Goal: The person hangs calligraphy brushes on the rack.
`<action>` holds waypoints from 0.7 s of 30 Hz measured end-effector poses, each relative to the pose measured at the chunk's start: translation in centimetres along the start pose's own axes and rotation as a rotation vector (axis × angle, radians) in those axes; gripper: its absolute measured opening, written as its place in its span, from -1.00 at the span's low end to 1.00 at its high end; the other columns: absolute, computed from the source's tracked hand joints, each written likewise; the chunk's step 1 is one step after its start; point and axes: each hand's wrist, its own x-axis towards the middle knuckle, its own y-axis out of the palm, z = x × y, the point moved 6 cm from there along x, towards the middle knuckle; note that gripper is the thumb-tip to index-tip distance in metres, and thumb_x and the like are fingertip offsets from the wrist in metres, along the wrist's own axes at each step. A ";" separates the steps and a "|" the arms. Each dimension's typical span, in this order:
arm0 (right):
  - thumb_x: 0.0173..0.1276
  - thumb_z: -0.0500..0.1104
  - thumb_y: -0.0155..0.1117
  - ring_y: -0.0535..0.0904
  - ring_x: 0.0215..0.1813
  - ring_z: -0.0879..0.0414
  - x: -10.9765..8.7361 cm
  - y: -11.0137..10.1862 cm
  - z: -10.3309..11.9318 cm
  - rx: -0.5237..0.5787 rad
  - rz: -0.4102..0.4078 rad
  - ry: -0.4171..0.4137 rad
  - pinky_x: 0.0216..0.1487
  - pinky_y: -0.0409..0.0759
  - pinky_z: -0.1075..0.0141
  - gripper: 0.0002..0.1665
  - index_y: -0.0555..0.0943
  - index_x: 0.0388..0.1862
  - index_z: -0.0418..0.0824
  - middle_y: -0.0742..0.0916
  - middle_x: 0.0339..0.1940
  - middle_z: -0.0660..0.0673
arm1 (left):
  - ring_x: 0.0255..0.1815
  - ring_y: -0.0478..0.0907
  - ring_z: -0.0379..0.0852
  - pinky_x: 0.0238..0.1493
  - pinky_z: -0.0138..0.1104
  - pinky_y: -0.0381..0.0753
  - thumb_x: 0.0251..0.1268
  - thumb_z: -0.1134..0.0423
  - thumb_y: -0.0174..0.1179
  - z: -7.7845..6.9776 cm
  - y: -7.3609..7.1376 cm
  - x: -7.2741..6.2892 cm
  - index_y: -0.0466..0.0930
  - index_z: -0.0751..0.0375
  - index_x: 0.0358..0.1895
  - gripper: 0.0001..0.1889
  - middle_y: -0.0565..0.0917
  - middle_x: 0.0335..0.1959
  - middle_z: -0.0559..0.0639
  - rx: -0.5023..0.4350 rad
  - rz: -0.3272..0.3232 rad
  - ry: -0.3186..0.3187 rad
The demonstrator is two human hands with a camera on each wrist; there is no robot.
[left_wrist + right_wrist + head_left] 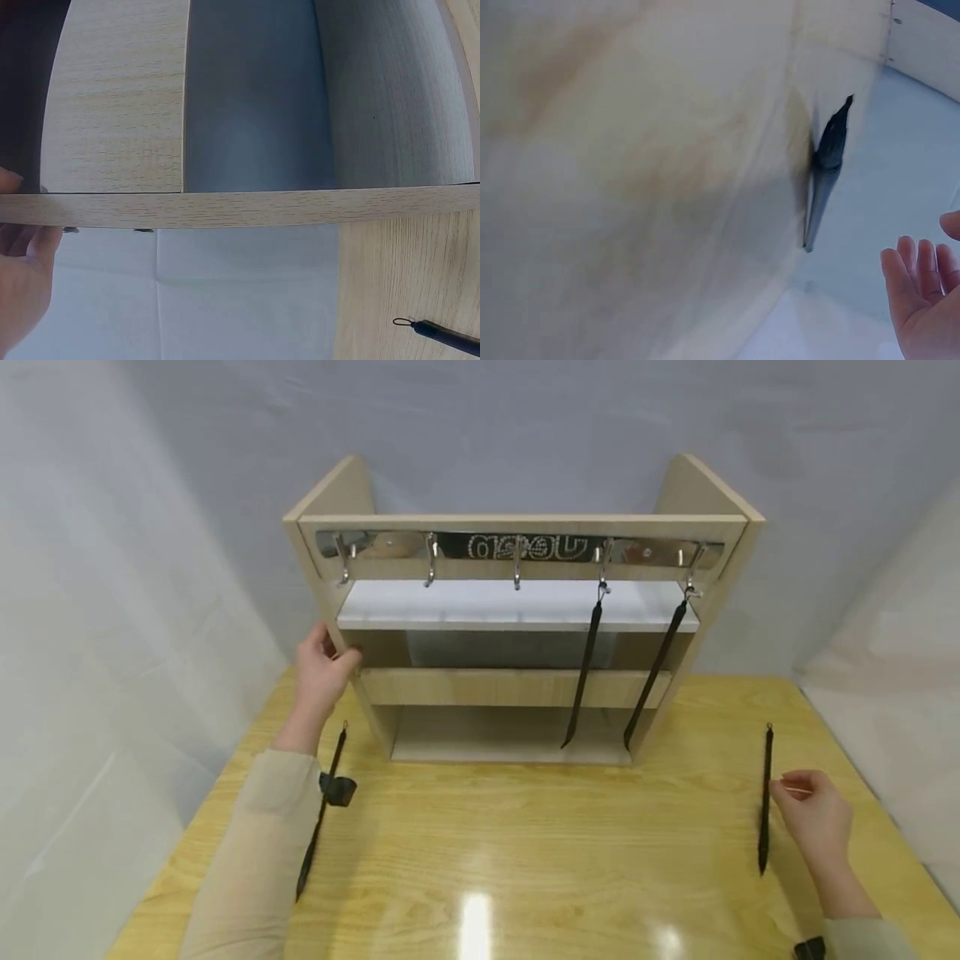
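A wooden shelf rack [517, 689] stands on the table, with a metal hook strip [405, 545] along its upper front. Two black calligraphy brushes, a left one [585, 668] and a right one [656, 672], hang by their loops from the two rightmost hooks, tips down. My left hand [322, 672] grips the edge of the rack's left side panel [247, 208], thumb and fingers on opposite faces. Just right of a third brush [766, 802] lying on the table is my right hand [817, 814]. In the right wrist view its fingers [907, 292] are loosely bent, holding nothing.
A further black brush [315, 839] lies on the table by my left forearm, its loop end toward the rack. The yellow wood-grain table [525, 843] reaches toward me. Pale cloth [525, 427] hangs behind and at both sides.
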 end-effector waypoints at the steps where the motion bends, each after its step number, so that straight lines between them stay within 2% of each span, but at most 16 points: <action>1: 0.18 -0.21 0.12 0.19 -0.56 0.65 0.0 0.0 -0.1 -0.006 0.012 -0.003 -0.65 0.36 0.57 -0.68 0.47 -0.19 -0.46 0.61 -0.29 -0.43 | 0.04 0.38 0.11 0.02 -0.16 0.45 -0.03 0.56 -0.03 0.0 -0.1 0.0 0.32 0.40 0.10 -0.51 0.43 0.03 0.29 -0.002 -0.003 0.002; 8: 0.18 -0.21 0.13 0.19 -0.57 0.64 0.2 0.2 -0.7 -0.027 0.051 -0.004 -0.65 0.37 0.53 -0.68 0.47 -0.20 -0.47 0.61 -0.30 -0.43 | 0.04 0.39 0.10 0.02 -0.15 0.45 -0.02 0.55 -0.03 -0.1 -0.4 0.2 0.32 0.40 0.11 -0.51 0.44 0.03 0.30 0.037 -0.014 0.006; 11: 0.18 -0.21 0.13 0.26 -0.57 0.58 0.3 0.3 -0.9 -0.036 0.066 -0.014 -0.65 0.39 0.51 -0.67 0.47 -0.19 -0.48 0.61 -0.29 -0.43 | 0.04 0.39 0.08 0.03 -0.16 0.45 -0.03 0.55 -0.03 -0.1 -0.4 0.2 0.32 0.40 0.12 -0.50 0.44 0.03 0.30 0.038 -0.012 0.000; 13: 0.18 -0.20 0.12 0.41 -0.55 0.40 0.5 0.4 -1.1 -0.050 0.079 -0.021 -0.64 0.41 0.48 -0.65 0.47 -0.19 -0.49 0.61 -0.28 -0.43 | 0.05 0.38 0.08 0.04 -0.17 0.44 -0.03 0.55 -0.03 -0.1 -0.3 0.2 0.30 0.40 0.13 -0.49 0.44 0.04 0.30 0.032 -0.003 -0.001; 15: 0.19 -0.19 0.12 0.53 -0.49 0.13 0.6 0.5 -1.3 -0.067 0.098 -0.023 -0.63 0.43 0.44 -0.64 0.46 -0.18 -0.50 0.60 -0.26 -0.44 | 0.06 0.38 0.08 0.05 -0.17 0.43 -0.02 0.55 -0.04 -0.1 -0.2 0.2 0.29 0.40 0.14 -0.48 0.43 0.05 0.29 0.030 0.004 -0.003; 18: 0.21 -0.15 0.10 0.53 -0.33 -0.21 0.7 0.9 -1.6 -0.085 0.146 -0.016 -0.59 0.47 0.34 -0.59 0.45 -0.16 -0.52 0.58 -0.23 -0.46 | 0.06 0.38 0.08 0.05 -0.17 0.42 -0.02 0.55 -0.04 -0.1 -0.2 0.1 0.29 0.39 0.14 -0.48 0.43 0.06 0.29 0.029 0.009 -0.005; 21: 0.23 -0.11 0.08 0.50 -0.26 -0.28 0.8 1.2 -1.7 -0.094 0.190 -0.008 -0.56 0.50 0.25 -0.53 0.43 -0.13 -0.55 0.57 -0.20 -0.48 | 0.04 0.39 0.08 0.04 -0.17 0.44 -0.04 0.55 -0.04 -0.2 -0.2 0.1 0.30 0.40 0.13 -0.49 0.44 0.04 0.30 0.035 0.001 -0.002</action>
